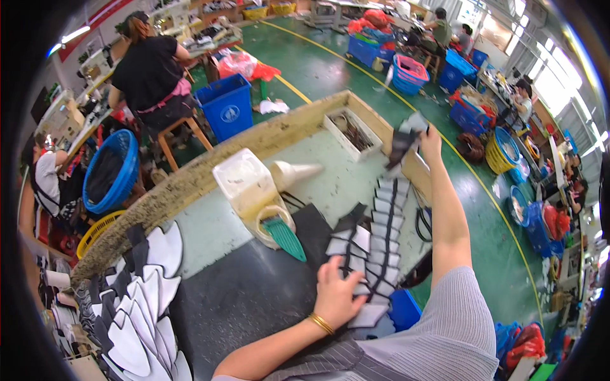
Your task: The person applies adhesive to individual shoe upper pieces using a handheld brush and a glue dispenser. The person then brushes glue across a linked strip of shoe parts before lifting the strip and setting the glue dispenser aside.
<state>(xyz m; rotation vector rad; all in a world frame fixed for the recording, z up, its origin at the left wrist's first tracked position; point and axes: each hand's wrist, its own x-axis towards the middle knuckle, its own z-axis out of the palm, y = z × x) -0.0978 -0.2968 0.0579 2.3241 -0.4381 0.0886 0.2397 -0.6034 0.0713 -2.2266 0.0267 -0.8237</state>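
Overlapping light-grey cut pieces with black edging (386, 219) run in rows along the right side of the table. My left hand (340, 292) rests at the near end of a shorter row, its fingers spread over the pieces. Stretched out to the table's far right corner, my right hand (431, 145) is closed on a grey-and-black cut piece (401, 145) that hangs by the wooden rim. Its fingertips are partly hidden. A big fanned pile of white and black cut pieces (145, 308) lies at the left of the table.
A black mat (235, 305) covers the near tabletop. Beyond it are a cream plastic container (244, 181), a green brush-like tool (284, 238), a white funnel-shaped piece (295, 173) and a white tray (351, 134). A raised wooden rim (190, 168) borders the table. A co-worker (151, 70) sits beyond it.
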